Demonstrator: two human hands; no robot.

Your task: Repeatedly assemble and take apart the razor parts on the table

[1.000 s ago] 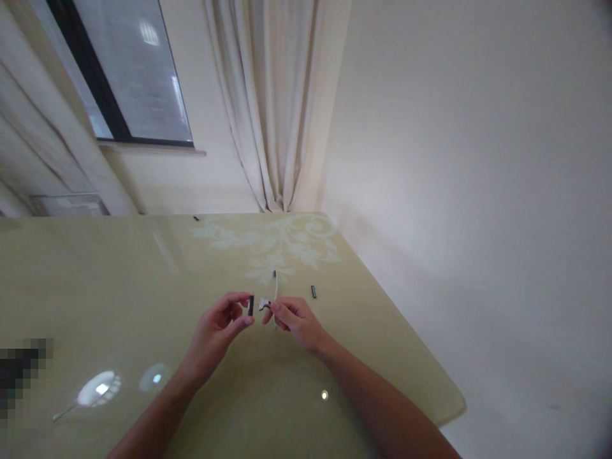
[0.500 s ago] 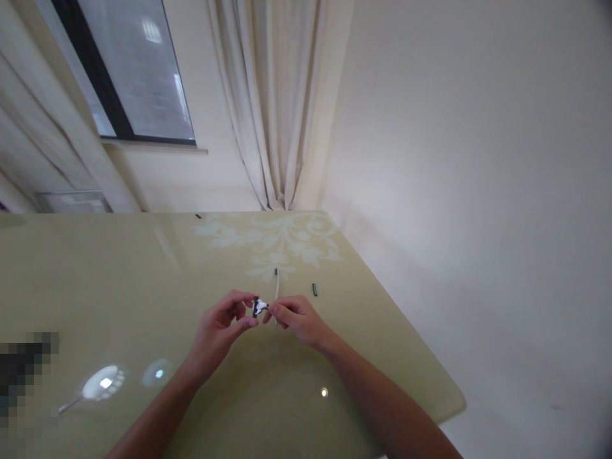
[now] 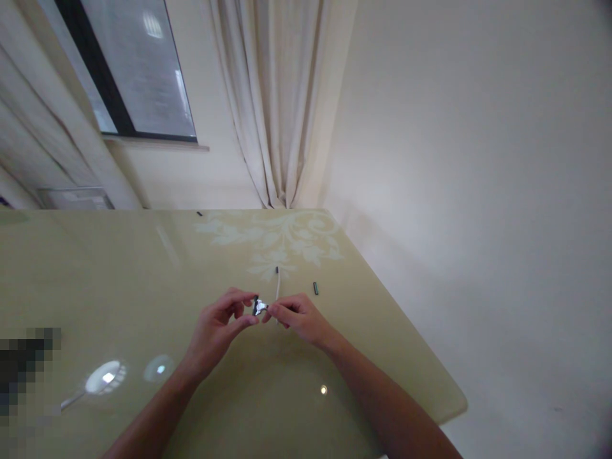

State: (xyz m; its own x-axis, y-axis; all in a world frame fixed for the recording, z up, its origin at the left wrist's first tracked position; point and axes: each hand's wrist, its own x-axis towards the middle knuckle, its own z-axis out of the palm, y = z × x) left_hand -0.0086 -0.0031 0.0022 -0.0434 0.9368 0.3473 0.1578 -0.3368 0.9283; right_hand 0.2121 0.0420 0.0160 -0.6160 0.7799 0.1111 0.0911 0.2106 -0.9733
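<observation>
"While the left hand [image 3: 217,328] pinches the dark bar [image 3: 255,305] by its ends, what does the right hand [image 3: 301,322] do?"

"It clamps a silver-headed handle [image 3: 261,307], which meets the bar's three-o'clock side."

"And the table [image 3: 406,363]?"

"A white stick [image 3: 279,284] lies at the right hand's eleven o'clock, a green-marked piece [image 3: 315,289] at one."

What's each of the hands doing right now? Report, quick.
Left hand: closed, pinching the black piece between thumb and fingers.
Right hand: closed, holding the silver-headed handle.
</observation>
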